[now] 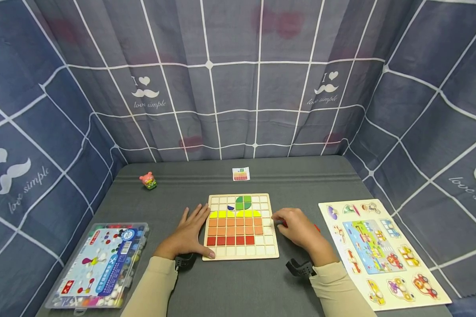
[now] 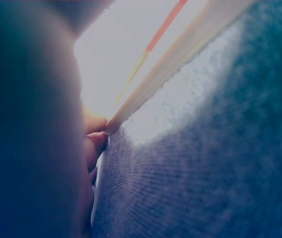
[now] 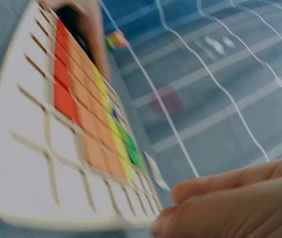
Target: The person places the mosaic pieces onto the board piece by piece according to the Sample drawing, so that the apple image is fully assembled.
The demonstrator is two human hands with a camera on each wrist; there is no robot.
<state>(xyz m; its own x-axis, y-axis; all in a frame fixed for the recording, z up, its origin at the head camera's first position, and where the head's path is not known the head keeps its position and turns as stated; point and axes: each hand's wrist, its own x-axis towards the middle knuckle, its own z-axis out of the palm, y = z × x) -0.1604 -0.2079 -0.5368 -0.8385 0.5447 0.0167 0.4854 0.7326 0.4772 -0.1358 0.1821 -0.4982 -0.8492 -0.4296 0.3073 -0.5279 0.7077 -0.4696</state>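
Note:
A wooden grid board [image 1: 266,251] lies on the table, filled in part with red, orange, yellow and green tiles [image 1: 236,230] and a small blue one. Along its left side rests my left hand [image 1: 190,233], fingers extended at the edge and thumb over the near left corner. In the left wrist view, fingertips [image 2: 97,141] meet the board's edge. My right hand [image 1: 297,226] is at the right edge, its fingers bent and close together. Whether it pinches a tile I cannot tell. A bit of red [image 1: 317,227] shows just beyond that hand.
A small printed picture card [image 1: 241,174] lies behind the board. Farther left stands a pink-and-green pig figurine [image 1: 148,180]. At left front is a clear plastic case [image 1: 97,264] of coloured parts; at right, a wooden picture puzzle [image 1: 381,255]. Checked curtains [image 1: 238,88] surround the table.

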